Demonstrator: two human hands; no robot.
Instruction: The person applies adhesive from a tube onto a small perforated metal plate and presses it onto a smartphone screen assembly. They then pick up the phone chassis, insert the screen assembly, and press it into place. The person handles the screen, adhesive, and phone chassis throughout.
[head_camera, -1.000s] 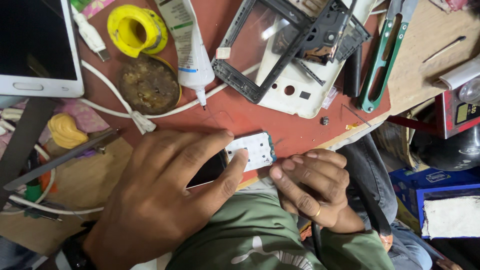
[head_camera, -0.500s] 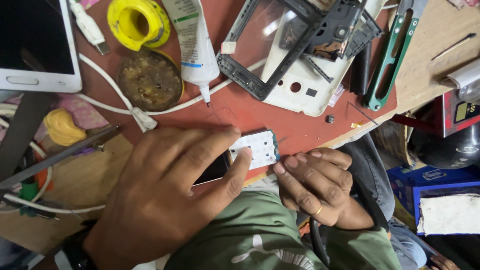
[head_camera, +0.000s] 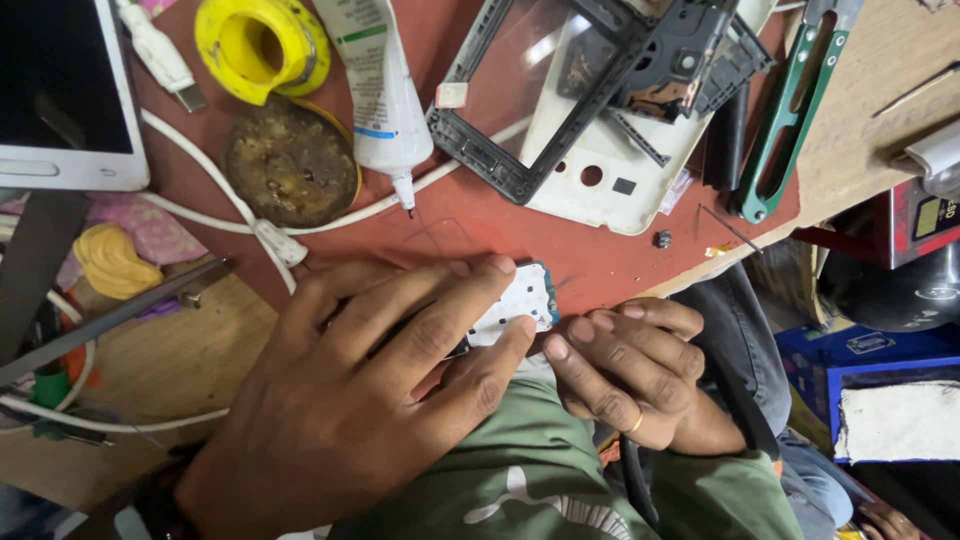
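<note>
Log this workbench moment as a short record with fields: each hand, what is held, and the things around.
left hand: laid over a small circuit board, fingers pressing it
right hand: fingertips at the board's edge, ring on one finger
surface: red mat
behind: glue tube, yellow tape roll, phone frame, white back cover, green tweezers, white tablet
</note>
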